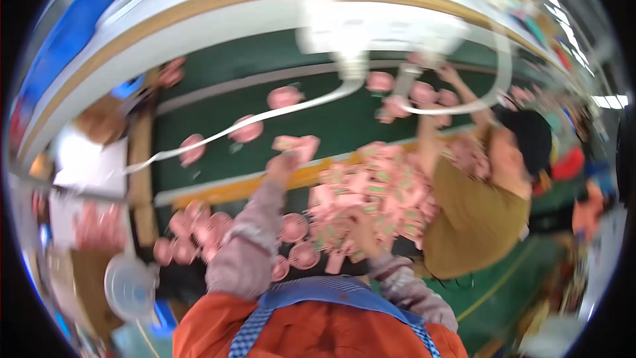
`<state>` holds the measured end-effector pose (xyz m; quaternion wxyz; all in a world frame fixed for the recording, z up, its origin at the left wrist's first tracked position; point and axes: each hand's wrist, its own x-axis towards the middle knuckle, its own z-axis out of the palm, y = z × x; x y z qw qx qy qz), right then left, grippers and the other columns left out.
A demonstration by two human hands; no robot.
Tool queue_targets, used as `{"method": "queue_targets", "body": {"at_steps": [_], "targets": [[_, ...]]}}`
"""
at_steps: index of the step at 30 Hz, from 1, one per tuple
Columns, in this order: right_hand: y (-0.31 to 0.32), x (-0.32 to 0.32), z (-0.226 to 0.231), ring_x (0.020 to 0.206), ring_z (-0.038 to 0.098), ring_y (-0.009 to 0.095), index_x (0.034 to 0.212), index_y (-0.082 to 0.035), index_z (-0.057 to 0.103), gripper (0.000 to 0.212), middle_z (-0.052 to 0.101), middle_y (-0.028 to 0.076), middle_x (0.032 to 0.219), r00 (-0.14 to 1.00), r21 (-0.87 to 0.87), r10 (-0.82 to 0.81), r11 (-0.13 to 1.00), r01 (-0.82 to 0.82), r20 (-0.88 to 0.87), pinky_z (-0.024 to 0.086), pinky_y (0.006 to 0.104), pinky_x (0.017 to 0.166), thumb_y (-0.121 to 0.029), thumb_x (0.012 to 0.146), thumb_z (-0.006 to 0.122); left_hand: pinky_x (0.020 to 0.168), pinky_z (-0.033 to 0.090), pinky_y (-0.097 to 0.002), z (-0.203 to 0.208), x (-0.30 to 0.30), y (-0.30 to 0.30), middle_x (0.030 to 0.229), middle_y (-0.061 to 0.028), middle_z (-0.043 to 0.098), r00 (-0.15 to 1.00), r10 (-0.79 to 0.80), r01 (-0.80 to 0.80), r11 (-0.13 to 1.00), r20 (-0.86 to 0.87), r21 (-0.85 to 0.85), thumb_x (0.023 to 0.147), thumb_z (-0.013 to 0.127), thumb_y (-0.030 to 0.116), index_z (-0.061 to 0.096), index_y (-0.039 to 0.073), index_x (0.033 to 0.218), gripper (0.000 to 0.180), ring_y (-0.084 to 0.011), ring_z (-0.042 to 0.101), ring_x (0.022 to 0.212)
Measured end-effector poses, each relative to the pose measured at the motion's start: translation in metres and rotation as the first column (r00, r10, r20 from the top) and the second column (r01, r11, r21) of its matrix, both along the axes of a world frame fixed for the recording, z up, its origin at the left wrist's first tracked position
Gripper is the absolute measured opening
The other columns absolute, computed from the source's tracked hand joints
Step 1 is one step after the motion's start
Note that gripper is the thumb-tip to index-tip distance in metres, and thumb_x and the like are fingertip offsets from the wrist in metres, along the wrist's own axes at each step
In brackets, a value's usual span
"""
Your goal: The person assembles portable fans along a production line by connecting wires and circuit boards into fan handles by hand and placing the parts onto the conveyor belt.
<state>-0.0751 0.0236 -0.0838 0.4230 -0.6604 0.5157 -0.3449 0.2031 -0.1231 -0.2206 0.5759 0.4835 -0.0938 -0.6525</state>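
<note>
At the front edge of the green belt, my left hand (281, 164) is closed on a pink plastic piece with a greenish patch (298, 147). The piece is held out over the belt, and blur hides its exact shape. My right hand (361, 227) reaches into a heap of pink plastic pieces with green parts (391, 185) to the right of the middle. Its fingers are smeared by motion, so whether it grips a piece does not show. Round pink ribbed parts (303, 255) lie between my arms, and several more round pink parts (202, 225) sit left of my left forearm.
Round pink parts (246, 128) stand spaced along the green belt (218, 106). A white cable (291, 111) hangs across it from white boxes (381, 26). On my right a co-worker in a brown top (474, 219) reaches over the belt. A white round fan (129, 287) stands at lower left.
</note>
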Motion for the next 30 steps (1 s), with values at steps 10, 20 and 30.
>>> {"method": "queue_targets", "body": {"at_steps": [10, 20, 30], "targets": [[-0.001, 0.04, 0.014, 0.065, 0.06, 0.011, 0.093, 0.004, 0.057, 0.009, 0.063, 0.006, 0.077, 0.946, 0.492, -0.02, 0.857, -0.15, 0.322, 0.049, 0.0219, 0.059, 0.001, 0.087, 0.051, 0.048, 0.047, -0.0273, 0.04, 0.048, 0.019, 0.071, -0.0078, 0.061, 0.914, 0.165, -0.229, 0.964, 0.371, 0.134, 0.082, 0.058, 0.011, 0.061, 0.002, 0.085, 0.01, -0.0167, 0.06, 0.058], [-0.004, 0.045, 0.017, 0.069, 0.059, 0.009, 0.105, 0.002, 0.061, 0.022, 0.062, 0.004, 0.079, 0.961, 0.468, 0.057, 0.864, -0.184, 0.272, 0.048, 0.0204, 0.06, 0.003, 0.086, 0.05, 0.081, 0.044, -0.0418, 0.028, 0.142, 0.01, 0.101, -0.0128, 0.054, -0.128, 0.098, 0.067, 0.994, 0.987, -0.09, 0.069, 0.05, -0.007, 0.059, 0.014, 0.105, 0.043, -0.0348, 0.052, 0.092], [0.004, 0.06, 0.009, 0.065, 0.057, 0.009, 0.092, 0.003, 0.056, 0.009, 0.062, 0.005, 0.077, 0.951, 0.514, 0.034, 0.835, -0.196, 0.306, 0.047, 0.0197, 0.06, 0.003, 0.087, 0.05, 0.084, 0.045, -0.039, 0.04, 0.133, -0.003, 0.097, -0.0145, 0.055, -0.273, -0.043, 0.364, 0.92, 0.961, 0.145, 0.069, 0.055, -0.005, 0.058, 0.003, 0.094, 0.026, -0.0329, 0.052, 0.095]]}}
